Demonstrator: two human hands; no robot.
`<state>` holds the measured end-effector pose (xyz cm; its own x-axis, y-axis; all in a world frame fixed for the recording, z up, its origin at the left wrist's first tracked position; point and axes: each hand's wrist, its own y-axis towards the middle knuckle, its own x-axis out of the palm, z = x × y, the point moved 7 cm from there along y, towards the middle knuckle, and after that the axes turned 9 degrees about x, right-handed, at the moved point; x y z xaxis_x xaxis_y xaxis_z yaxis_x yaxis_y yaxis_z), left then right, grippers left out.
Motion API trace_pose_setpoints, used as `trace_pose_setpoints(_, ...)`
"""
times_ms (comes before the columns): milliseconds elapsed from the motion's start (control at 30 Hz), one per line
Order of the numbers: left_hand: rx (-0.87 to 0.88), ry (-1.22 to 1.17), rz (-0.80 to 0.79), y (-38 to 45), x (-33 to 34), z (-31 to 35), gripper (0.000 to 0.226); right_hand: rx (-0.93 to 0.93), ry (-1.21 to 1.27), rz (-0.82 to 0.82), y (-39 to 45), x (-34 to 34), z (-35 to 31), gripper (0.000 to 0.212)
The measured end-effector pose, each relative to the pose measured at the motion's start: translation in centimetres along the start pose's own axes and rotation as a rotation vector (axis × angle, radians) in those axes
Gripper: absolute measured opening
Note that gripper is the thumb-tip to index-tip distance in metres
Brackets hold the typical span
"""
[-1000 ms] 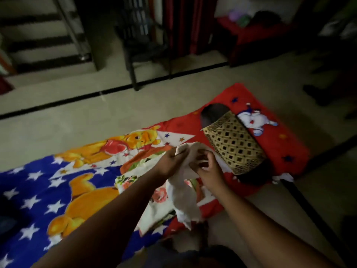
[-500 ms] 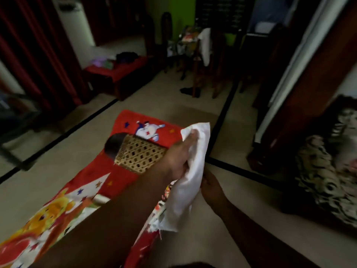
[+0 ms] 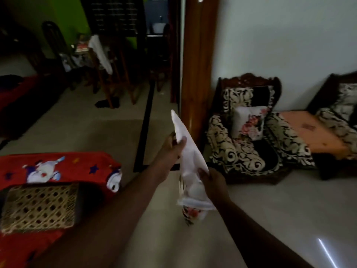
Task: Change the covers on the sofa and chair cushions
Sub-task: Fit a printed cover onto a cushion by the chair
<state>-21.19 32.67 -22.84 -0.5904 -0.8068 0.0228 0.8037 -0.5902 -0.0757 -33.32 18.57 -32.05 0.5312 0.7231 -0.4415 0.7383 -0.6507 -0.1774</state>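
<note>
A white cushion cover (image 3: 190, 157) with a floral print at its lower end hangs in the air in front of me. My left hand (image 3: 172, 147) grips its upper part, thumb over the cloth. My right hand (image 3: 211, 180) pinches it lower down. A carved wooden chair (image 3: 249, 82) with black-and-cream patterned cushions stands against the wall at right, and a white floral cushion (image 3: 249, 122) leans on its seat. A sofa (image 3: 316, 130) with an orange seat cushion sits further right.
A woven gold-patterned cushion (image 3: 38, 207) lies on a red cartoon-print sheet (image 3: 73, 165) on the floor at left. A wooden door frame (image 3: 197, 64) rises behind the cover. Dark dining chairs and a table stand in the far room.
My view swung right from the floor sheet toward the chair and sofa. Both hands lifted the white cover off the sheet and carried it to the right.
</note>
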Motion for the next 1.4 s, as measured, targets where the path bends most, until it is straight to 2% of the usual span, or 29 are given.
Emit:
trace_pose_setpoints(100, -0.014, 0.199, -0.271, 0.9, 6.7, -3.7, 0.098, 0.057, 0.025, 0.162, 3.3, -5.3, 1.5, 0.035)
trace_pose_setpoints(167, 0.006, 0.290, -0.409, 1.8, 10.7, -6.1, 0.088, 0.117, 0.033, 0.215, 4.8, -8.2, 2.5, 0.034)
trace_pose_setpoints(233, -0.009, 0.325, -0.401, 3.3, 13.3, -7.6, 0.074, 0.120, 0.051, 0.259, 5.8, -10.6, 3.1, 0.030)
trace_pose_setpoints(333, -0.059, 0.337, -0.318, 7.6, 16.3, -8.9, 0.039, 0.174, 0.071, 0.322, 7.9, -14.3, 5.5, 0.037)
trace_pose_setpoints(400, -0.073, 0.322, -0.326, 10.0, 18.4, -9.1, 0.027, 0.221, 0.091, 0.345, 8.7, -16.4, 6.8, 0.037)
trace_pose_setpoints(467, -0.121, 0.267, -0.362, 12.2, 21.2, -9.2, 0.025, 0.280, 0.151, 0.358, 8.8, -18.6, 7.6, 0.036)
trace_pose_setpoints(567, -0.159, 0.231, -0.422, 14.9, 25.4, -9.2, 0.031, 0.345, 0.156, 0.250, 8.7, -20.4, 8.5, 0.024)
trace_pose_setpoints(633, -0.146, 0.257, -0.515, 16.4, 28.6, -8.7, 0.041, 0.370, 0.092, 0.237, 9.0, -21.8, 9.8, 0.044)
trace_pose_setpoints(667, -0.134, 0.272, -0.571, 16.9, 30.3, -8.7, 0.044, 0.371, 0.069, 0.269, 9.0, -22.9, 10.5, 0.046)
trace_pose_setpoints(767, -0.049, 0.318, -0.717, 17.6, 35.2, -8.1, 0.051, 0.383, -0.054, 0.462, 8.8, -26.8, 12.5, 0.026)
trace_pose_setpoints(867, 0.061, 0.418, -0.784, 18.4, 40.0, -7.9, 0.046, 0.508, -0.120, 0.653, 8.0, -31.4, 15.2, 0.013)
trace_pose_setpoints(933, 0.144, 0.518, -0.819, 19.1, 43.1, -7.5, 0.046, 0.600, -0.163, 0.777, 6.9, -34.6, 16.7, 0.014)
trace_pose_setpoints(1000, 0.273, 0.662, -0.873, 19.3, 46.7, -6.8, 0.057, 0.653, -0.140, 0.878, 6.1, -37.9, 18.3, 0.012)
trace_pose_setpoints(1033, 0.342, 0.737, -0.904, 19.2, 48.7, -6.5, 0.065, 0.656, -0.117, 0.907, 6.2, -39.4, 19.1, 0.011)
trace_pose_setpoints(1133, 0.474, 0.938, -1.032, 18.2, 54.7, -5.8, 0.077, 0.566, -0.080, 0.926, 7.7, -43.8, 20.5, 0.028)
trace_pose_setpoints(1200, 0.544, 1.050, -1.071, 17.6, 58.9, -5.6, 0.064, 0.506, -0.060, 0.916, 9.1, -47.1, 20.9, 0.031)
trace_pose_setpoints(1300, 0.582, 1.067, -0.978, 18.5, 64.1, -4.8, 0.026, 0.439, -0.062, 0.905, 10.6, -51.6, 21.0, 0.026)
trace_pose_setpoints(1400, 0.522, 0.938, -0.896, 20.3, 68.4, -3.5, 0.018, 0.399, -0.130, 0.871, 11.2, -55.9, 21.8, 0.033)
